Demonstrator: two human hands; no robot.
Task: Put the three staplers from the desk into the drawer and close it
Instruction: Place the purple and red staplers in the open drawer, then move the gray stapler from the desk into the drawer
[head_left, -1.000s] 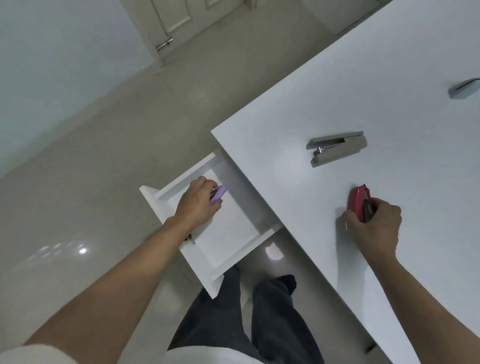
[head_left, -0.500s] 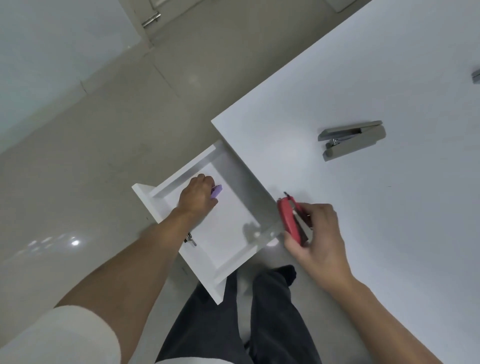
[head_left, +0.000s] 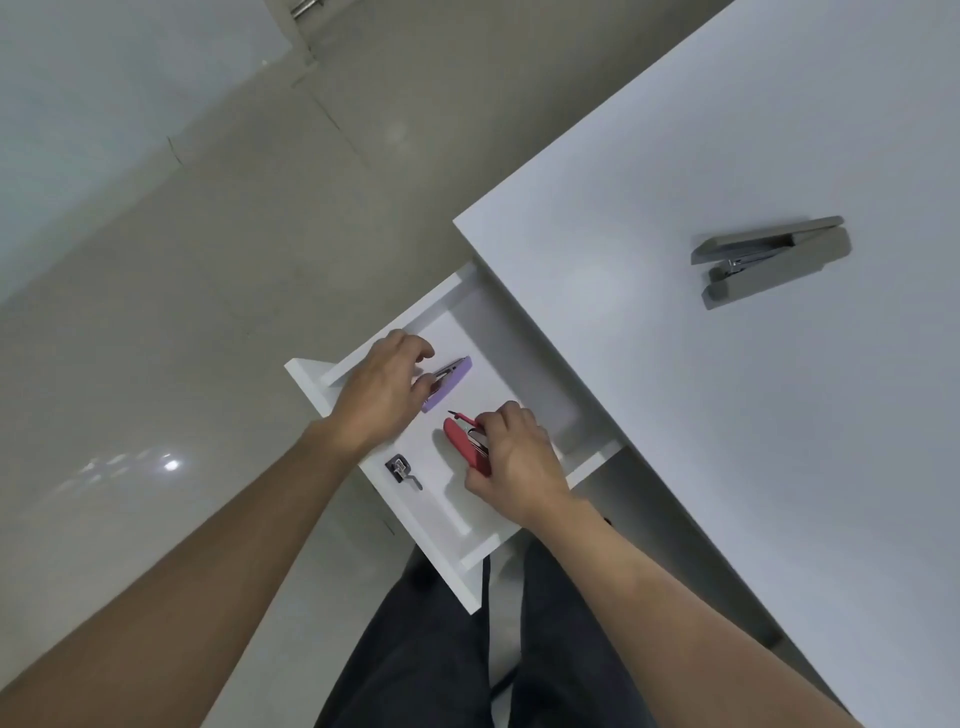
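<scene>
the grey stapler (head_left: 769, 260) lies on the table (head_left: 779, 467), up and right of the drawer (head_left: 467, 566), long axis running left-right; right hand (head_left: 519, 462) nearer, grasping the red stapler (head_left: 462, 441). left hand (head_left: 384, 395) loosely touches the purple stapler (head_left: 449, 382); grip uncertain.

Both bare forearms reach forward and down. Left hand (head_left: 382, 397) palm down, fingers loosely curled, tips apart. Right hand (head_left: 517, 462) just beside it, fingers and thumb pinched closed, knuckles up, wrist slightly bent.
</scene>
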